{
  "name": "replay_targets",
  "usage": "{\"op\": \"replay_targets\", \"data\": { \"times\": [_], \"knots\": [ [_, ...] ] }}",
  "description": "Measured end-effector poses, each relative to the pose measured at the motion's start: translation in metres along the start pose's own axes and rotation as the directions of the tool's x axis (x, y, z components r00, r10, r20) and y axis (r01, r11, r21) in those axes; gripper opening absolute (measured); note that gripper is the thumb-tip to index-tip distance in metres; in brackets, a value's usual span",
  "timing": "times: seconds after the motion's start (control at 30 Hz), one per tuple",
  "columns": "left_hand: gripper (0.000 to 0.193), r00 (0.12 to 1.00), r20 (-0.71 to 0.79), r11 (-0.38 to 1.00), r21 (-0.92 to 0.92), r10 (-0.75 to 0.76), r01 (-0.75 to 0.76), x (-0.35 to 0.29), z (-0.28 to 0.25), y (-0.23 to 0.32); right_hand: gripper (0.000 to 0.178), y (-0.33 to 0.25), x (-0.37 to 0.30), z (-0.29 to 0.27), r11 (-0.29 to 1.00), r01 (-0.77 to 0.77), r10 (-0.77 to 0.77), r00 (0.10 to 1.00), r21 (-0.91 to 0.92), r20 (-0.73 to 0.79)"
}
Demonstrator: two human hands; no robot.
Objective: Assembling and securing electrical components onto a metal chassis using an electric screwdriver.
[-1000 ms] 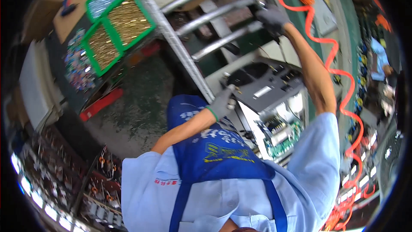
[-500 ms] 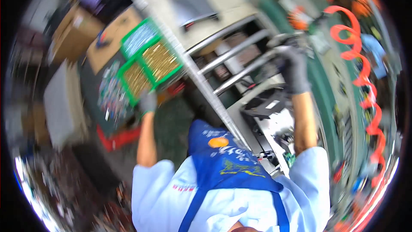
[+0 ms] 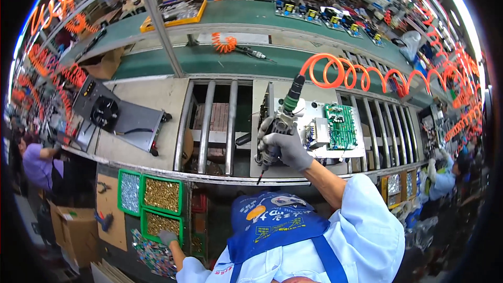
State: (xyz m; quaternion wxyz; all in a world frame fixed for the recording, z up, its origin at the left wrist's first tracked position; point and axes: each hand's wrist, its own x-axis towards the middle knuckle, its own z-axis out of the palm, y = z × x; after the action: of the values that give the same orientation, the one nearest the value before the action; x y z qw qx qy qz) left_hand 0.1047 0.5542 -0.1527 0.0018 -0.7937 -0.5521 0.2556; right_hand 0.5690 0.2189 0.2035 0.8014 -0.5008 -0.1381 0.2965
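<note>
My right hand (image 3: 287,149), in a grey glove, is closed around a pneumatic screwdriver (image 3: 285,120). The tool's bit points down toward the bench's near edge, and an orange coiled hose (image 3: 361,77) runs from its top. Behind and right of it, a white panel (image 3: 343,149) carries a green circuit board (image 3: 339,127) and a boxy metal part. At lower left, my gloved left hand (image 3: 167,237) is at the near right corner of a green bin (image 3: 161,224) of small brass-coloured screws. Its fingers are too small and partly hidden to read.
Beside that bin stand another green bin (image 3: 162,195) of brass-coloured screws and one of silvery pieces (image 3: 129,192). A grey unit with a fan (image 3: 126,118) rests left on the bench. Metal rollers (image 3: 207,126) span its gaps. Co-workers sit at far left (image 3: 42,165) and right (image 3: 445,178).
The view has swung round and sharpened, bringing more of the bench into sight. My right hand still grips the screwdriver; my left stays by the screw bin.
</note>
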Motion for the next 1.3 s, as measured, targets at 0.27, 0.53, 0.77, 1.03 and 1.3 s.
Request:
{"op": "replay_targets", "data": {
  "times": [0.27,0.53,0.77,1.03,1.3],
  "knots": [
    [0.033,0.967,0.204,0.869,0.437,0.155,-0.231,0.002,0.036,-0.023,0.025,0.009,-0.023,-0.018,0.999,0.037,-0.032,0.990,0.030,-0.138],
    [0.042,0.988,-0.112,0.968,-0.238,-0.107,0.078,0.003,0.034,-0.027,0.021,-0.012,-0.038,-0.034,0.998,0.062,-0.056,0.986,0.030,-0.157],
    [0.023,0.993,-0.093,0.997,0.024,0.074,-0.072,0.010,0.031,-0.039,0.019,-0.028,-0.046,-0.061,0.984,0.178,-0.179,0.962,-0.021,-0.207],
    [0.022,0.947,-0.150,0.762,-0.635,-0.283,0.127,-0.001,0.030,-0.045,0.020,-0.028,-0.053,-0.066,0.977,0.189,-0.210,0.933,-0.098,-0.291],
    [0.023,0.933,-0.240,0.666,-0.746,-0.268,-0.001,0.004,0.034,-0.063,0.022,-0.009,-0.052,-0.066,0.968,0.215,-0.245,0.913,-0.126,-0.326]
  ]
}}
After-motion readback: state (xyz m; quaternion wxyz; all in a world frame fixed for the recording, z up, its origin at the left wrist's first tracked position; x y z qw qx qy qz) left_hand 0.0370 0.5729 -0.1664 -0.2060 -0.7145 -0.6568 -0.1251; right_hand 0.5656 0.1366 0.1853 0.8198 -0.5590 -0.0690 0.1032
